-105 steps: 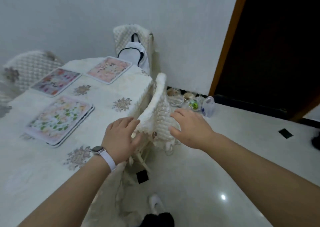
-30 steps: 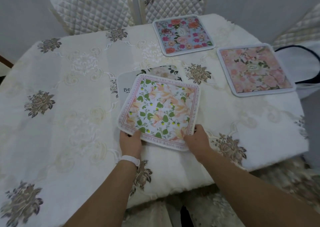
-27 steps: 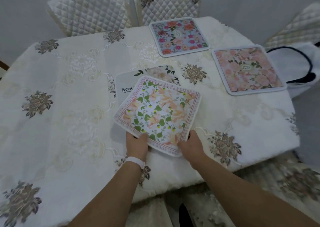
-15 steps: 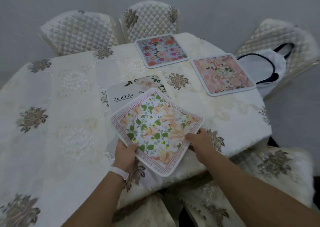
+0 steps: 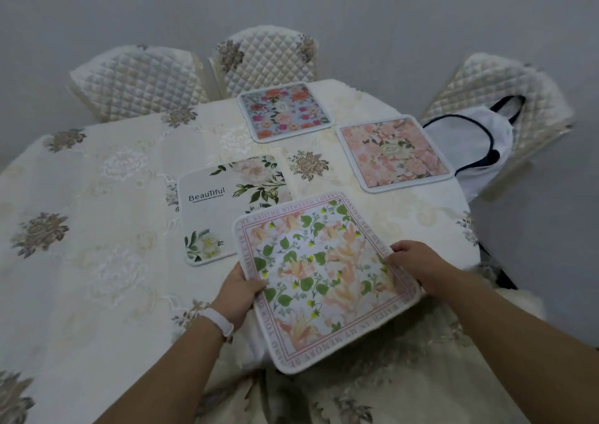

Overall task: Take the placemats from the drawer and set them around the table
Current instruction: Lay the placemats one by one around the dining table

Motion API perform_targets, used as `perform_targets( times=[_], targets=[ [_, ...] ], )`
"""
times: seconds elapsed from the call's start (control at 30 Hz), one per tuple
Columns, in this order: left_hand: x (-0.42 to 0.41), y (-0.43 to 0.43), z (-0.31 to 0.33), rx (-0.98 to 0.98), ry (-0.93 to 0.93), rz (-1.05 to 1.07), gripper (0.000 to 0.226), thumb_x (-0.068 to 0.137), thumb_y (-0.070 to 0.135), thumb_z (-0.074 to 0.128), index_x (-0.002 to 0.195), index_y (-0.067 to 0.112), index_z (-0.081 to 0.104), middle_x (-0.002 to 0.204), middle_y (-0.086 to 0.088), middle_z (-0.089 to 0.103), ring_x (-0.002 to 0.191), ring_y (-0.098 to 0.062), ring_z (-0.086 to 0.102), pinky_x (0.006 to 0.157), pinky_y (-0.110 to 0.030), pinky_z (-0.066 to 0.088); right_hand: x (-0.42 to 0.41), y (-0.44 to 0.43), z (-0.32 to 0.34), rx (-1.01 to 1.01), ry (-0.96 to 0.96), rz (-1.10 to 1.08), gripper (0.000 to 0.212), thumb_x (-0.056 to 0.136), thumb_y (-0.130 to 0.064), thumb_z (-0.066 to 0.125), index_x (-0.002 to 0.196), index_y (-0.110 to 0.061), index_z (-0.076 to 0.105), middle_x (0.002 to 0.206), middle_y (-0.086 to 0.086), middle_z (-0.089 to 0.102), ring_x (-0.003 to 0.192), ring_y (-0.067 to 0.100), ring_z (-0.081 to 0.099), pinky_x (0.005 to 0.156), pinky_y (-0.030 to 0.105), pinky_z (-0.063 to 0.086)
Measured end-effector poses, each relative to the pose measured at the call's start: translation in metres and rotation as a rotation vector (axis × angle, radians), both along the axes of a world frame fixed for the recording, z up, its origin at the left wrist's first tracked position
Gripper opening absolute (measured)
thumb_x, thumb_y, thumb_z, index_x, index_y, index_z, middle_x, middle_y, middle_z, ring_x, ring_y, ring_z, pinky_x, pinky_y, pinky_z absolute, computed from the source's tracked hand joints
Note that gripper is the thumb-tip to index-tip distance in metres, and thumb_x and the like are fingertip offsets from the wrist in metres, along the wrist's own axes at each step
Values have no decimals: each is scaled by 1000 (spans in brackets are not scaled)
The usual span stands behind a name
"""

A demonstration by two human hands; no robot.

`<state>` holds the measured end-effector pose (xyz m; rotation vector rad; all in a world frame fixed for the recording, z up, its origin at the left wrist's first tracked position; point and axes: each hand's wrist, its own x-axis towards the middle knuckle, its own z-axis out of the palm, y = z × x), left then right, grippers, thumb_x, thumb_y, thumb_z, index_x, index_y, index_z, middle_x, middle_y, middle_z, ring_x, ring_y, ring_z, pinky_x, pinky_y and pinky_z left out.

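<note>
I hold a square placemat with green leaves and peach flowers [image 5: 319, 278] over the table's near edge, raised and tilted. My left hand [image 5: 238, 292] pinches its left edge, thumb on top. My right hand [image 5: 413, 263] grips its right edge. Partly under its far corner lies a white placemat printed "Beautiful" [image 5: 227, 206], flat on the cream embroidered tablecloth [image 5: 97, 229]. A blue floral placemat [image 5: 283, 111] lies at the far edge and a pink floral placemat [image 5: 392, 153] at the right.
Two quilted chair backs [image 5: 136, 80] stand behind the table. A third quilted chair [image 5: 505, 90] at the right carries a white bag with dark handles [image 5: 466, 145]. A covered chair seat [image 5: 356, 388] sits below my hands. Grey wall behind.
I let go of the chair and turned to the table. Over the last second I lifted the green-leaf placemat off the white one and drew it toward me and to the right.
</note>
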<state>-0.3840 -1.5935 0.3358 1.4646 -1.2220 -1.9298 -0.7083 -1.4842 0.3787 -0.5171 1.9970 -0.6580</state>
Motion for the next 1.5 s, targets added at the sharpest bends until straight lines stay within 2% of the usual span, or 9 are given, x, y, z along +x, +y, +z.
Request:
perform_targets(
  times=[0.53, 0.8, 0.93, 1.03, 1.13, 1.23, 1.33, 1.4, 1.5],
  targets=[
    [-158, 29, -32, -36, -324, 145, 28, 90, 2, 56, 115, 14, 60, 108, -10, 69, 92, -30, 68, 81, -51, 57, -137, 10, -48, 86, 95, 224, 4, 87, -8, 61, 85, -10, 58, 88, 9, 64, 76, 20, 63, 53, 28, 46],
    [-173, 28, -40, -84, -504, 274, 39, 86, 6, 62, 123, 12, 51, 117, -13, 63, 100, -32, 62, 88, -50, 54, -150, 6, -55, 70, 89, 359, 22, 91, -16, 60, 73, -16, 47, 73, 1, 59, 62, 13, 59, 46, 22, 39],
    [-171, 28, -43, -107, -524, 326, 43, 87, 7, 61, 128, 14, 48, 118, -12, 63, 98, -29, 63, 80, -40, 54, -150, 2, -61, 76, 141, 483, 25, 90, -19, 61, 72, -16, 44, 73, -1, 57, 63, 12, 57, 48, 22, 38],
    [-171, 34, -42, -164, -550, 335, 44, 89, 8, 59, 130, 15, 45, 117, -10, 62, 91, -23, 59, 63, -26, 46, -150, 1, -66, 102, 167, 550, 20, 90, -24, 61, 76, -17, 48, 80, -1, 61, 69, 12, 61, 49, 24, 43],
    [-171, 39, -41, -213, -558, 350, 56, 89, 10, 59, 140, 18, 36, 125, -10, 56, 99, -23, 57, 78, -33, 48, -146, 2, -66, 148, 428, 699, 24, 89, -37, 58, 98, -15, 51, 94, -1, 57, 80, 16, 58, 60, 31, 49],
    [-170, 52, -47, -440, -715, 154, 70, 85, 18, 63, 146, 19, 28, 145, -9, 38, 131, -26, 40, 108, -46, 38, -132, 2, -69, -8, 782, 817, 48, 87, -40, 54, 126, -15, 42, 117, 8, 46, 105, 25, 48, 77, 36, 44],
    [-180, 81, -57, -710, -842, -259, 70, 90, 34, 57, 150, 16, 27, 157, -7, 24, 145, -25, 20, 118, -40, 19, -110, 3, -80, -145, 771, 1032, 66, 94, -47, 42, 150, -18, 23, 155, 13, 24, 143, 31, 21, 115, 47, 23],
    [-190, 96, -68, -818, -865, -463, 66, 94, 44, 43, 151, 16, 24, 160, -6, 17, 147, -24, 13, 119, -41, 14, -95, 2, -93, -190, 764, 1204, 66, 98, -52, 30, 154, -21, 14, 163, 10, 7, 150, 30, 2, 119, 50, 6],
    [-202, 89, -81, -849, -932, -578, 62, 98, 48, 23, 153, 23, 13, 160, 3, 1, 148, -18, -6, 120, -43, 3, -73, -5, -110, -226, 784, 1295, 67, 99, -55, 16, 156, -22, 6, 164, 6, -3, 150, 29, -6, 119, 54, 3]
  ],
)
